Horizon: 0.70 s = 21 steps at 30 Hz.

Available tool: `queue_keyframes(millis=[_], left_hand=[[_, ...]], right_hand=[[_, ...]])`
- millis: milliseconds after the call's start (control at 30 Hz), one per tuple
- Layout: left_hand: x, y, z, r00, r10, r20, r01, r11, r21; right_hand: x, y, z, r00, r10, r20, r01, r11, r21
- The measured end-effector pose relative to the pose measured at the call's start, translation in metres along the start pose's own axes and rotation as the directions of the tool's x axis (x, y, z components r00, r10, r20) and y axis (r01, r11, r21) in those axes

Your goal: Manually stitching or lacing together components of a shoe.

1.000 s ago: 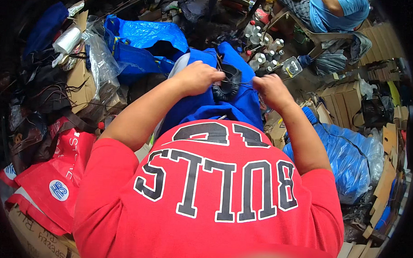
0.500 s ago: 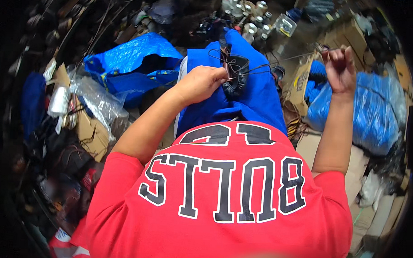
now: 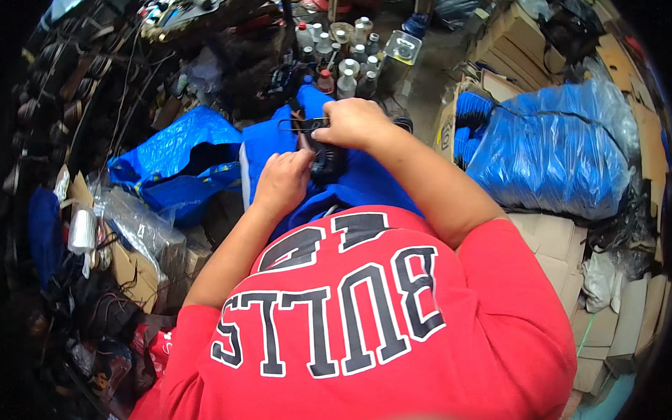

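Returning from far out on the right, where it was half a second ago, the right hand (image 3: 354,123) is now over the black shoe-like piece (image 3: 327,165), just above the left hand (image 3: 284,180). The piece lies on the blue cloth (image 3: 373,193) across the lap, as in the earlier frame, but the right hand now covers part of its far end. The left hand remains at the piece's left side. The view has swung: the bottles (image 3: 346,84) now sit nearer the middle of the upper edge, and a cluttered surface (image 3: 187,11) has come in at upper left. The right fingers are curled, thumb bent beneath, beside a dark thread loop (image 3: 283,124); whether they clamp the thread or the piece cannot be told. The left fingers are curled as well, their tips too small to show what they grip. Much of the piece's shape is lost in black. The red bag (image 3: 152,348) at lower left is partly hidden by the sleeve, and the dark heap along the left rim is hard to make out.
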State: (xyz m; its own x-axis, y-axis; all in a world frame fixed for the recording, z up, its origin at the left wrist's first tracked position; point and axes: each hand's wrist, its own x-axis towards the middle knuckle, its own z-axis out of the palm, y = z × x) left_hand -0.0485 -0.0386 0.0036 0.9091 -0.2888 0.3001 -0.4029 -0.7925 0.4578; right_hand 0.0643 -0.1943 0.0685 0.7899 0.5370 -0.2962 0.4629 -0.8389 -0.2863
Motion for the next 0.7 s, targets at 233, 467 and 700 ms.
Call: queue_keyframes(millis=[233,467,700], left_hand=[[-0.002,0.003,-0.01,0.998,0.013,0.061,-0.02,0.994,0.107],[-0.036,-0.027,-0.06,0.969,-0.18,0.168,0.146,0.97,0.197],[-0.024,-0.004,-0.112,0.804,-0.577,-0.145,0.398,0.703,-0.589]], right_hand=[[0.01,0.021,0.029,0.987,-0.064,0.151,0.021,0.963,0.269],[0.017,0.056,0.046,0.991,-0.1,0.084,0.058,0.913,0.404],[0.01,0.054,0.034,0.99,-0.14,0.021,0.107,0.837,0.536]])
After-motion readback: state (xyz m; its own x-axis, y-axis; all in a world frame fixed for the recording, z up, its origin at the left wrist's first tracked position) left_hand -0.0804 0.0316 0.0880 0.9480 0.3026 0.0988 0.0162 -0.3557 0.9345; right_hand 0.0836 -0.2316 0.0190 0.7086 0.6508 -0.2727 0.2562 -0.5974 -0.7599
